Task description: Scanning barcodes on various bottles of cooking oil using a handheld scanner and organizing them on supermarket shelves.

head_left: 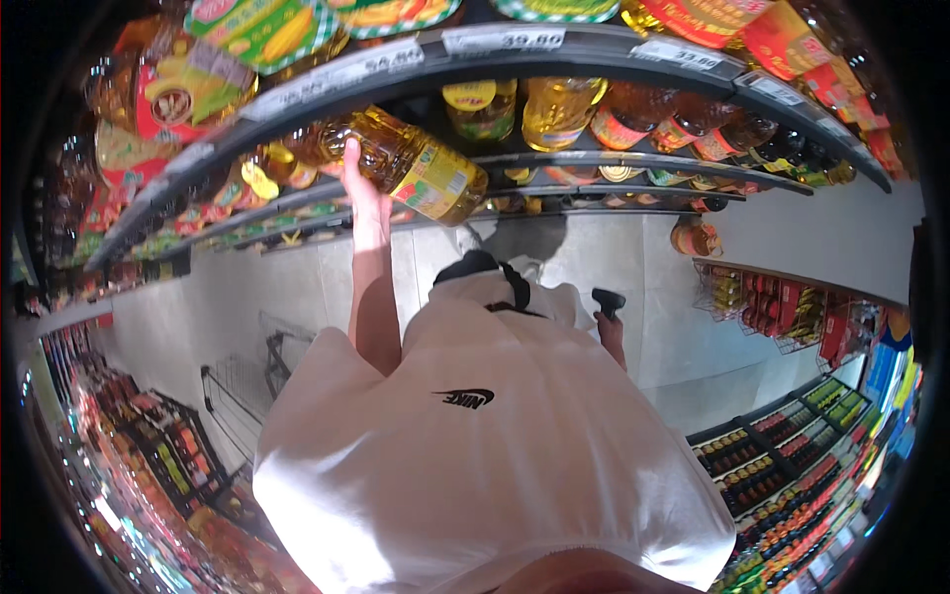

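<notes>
My left hand (363, 188) is closed round the handle side of a big clear bottle of yellow cooking oil (430, 178) with a green and yellow label. The bottle lies tilted, its base toward the lower right, in front of the shelf. Most of my left fingers are hidden behind it. Down at my right side, my right hand (611, 325) grips a small black handheld device (608, 299) shaped like a scanner. Other oil bottles (559, 111) stand on the shelf level just behind the held one.
A curved-looking shelf edge (594, 54) with price tags runs above the bottle, with more oil bottles over it. Lower shelves hold more bottles. Behind me to the left is a shopping cart (233, 391) on the grey tile floor (673, 327). Stocked racks (792, 436) stand at lower right.
</notes>
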The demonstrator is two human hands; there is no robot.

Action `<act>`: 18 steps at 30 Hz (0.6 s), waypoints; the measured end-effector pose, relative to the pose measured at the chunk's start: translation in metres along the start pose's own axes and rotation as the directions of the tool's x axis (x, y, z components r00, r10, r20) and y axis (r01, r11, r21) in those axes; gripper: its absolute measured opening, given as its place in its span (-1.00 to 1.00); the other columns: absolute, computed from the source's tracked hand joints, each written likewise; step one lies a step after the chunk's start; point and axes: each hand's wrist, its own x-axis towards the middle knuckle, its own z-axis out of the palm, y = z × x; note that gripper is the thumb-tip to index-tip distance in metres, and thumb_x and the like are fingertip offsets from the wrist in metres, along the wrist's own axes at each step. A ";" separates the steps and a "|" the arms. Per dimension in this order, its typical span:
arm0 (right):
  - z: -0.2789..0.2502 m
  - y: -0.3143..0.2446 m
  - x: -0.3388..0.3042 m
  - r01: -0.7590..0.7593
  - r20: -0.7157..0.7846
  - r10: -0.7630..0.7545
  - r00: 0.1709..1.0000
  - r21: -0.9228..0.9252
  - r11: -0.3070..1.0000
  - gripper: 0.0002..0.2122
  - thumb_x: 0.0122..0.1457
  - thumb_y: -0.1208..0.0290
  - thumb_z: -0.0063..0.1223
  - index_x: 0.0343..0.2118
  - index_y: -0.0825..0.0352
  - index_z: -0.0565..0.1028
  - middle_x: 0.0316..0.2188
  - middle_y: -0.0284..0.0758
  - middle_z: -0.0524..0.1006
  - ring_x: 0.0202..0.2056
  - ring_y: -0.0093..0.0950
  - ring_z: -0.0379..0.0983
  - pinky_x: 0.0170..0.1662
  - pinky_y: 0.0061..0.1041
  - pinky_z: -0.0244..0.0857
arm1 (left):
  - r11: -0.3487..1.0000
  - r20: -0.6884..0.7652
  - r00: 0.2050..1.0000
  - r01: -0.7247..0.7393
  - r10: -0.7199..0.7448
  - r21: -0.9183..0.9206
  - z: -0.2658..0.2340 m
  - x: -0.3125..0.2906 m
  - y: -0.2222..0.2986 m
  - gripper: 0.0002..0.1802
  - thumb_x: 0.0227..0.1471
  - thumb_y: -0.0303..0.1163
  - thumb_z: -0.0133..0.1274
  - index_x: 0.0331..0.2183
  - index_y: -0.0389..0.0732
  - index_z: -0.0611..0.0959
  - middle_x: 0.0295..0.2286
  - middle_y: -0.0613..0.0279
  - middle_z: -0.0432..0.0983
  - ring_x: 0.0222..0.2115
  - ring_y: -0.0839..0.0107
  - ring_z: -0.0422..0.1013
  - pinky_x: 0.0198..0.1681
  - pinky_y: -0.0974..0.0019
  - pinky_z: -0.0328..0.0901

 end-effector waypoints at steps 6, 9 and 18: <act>-0.028 -0.144 -0.045 0.181 0.346 -0.186 0.919 0.048 0.982 -0.89 0.14 0.39 0.07 -0.34 0.30 0.52 -0.69 -0.44 0.40 -0.70 -0.65 0.29 -0.64 -0.57 0.16 | 0.971 0.060 0.976 0.216 -0.211 -0.099 -0.034 -0.065 -0.023 -0.34 0.04 0.03 0.15 0.05 -0.19 0.47 -0.09 0.12 0.51 -0.10 0.16 0.44 0.04 0.02 0.34; -0.035 -0.226 -0.112 0.251 0.510 -0.218 0.832 0.004 0.968 -0.91 0.09 0.46 0.10 -0.38 0.33 0.46 -0.68 -0.48 0.39 -0.67 -0.68 0.29 -0.60 -0.59 0.18 | 0.975 0.049 0.978 0.206 -0.202 -0.089 -0.062 -0.080 -0.039 -0.43 0.06 -0.13 0.16 0.05 -0.19 0.46 -0.11 0.14 0.52 -0.10 0.22 0.45 0.01 0.06 0.37; -0.038 -0.262 -0.201 0.547 0.675 -0.295 0.676 -0.192 0.815 -0.79 0.08 0.41 0.16 -0.24 0.34 0.48 -0.64 -0.47 0.42 -0.60 -0.65 0.34 -0.50 -0.53 0.23 | 0.990 0.017 0.990 0.138 -0.137 -0.033 -0.112 -0.126 -0.060 -0.39 0.06 -0.27 0.17 0.11 -0.18 0.37 -0.06 0.18 0.47 -0.06 0.26 0.43 0.03 0.12 0.37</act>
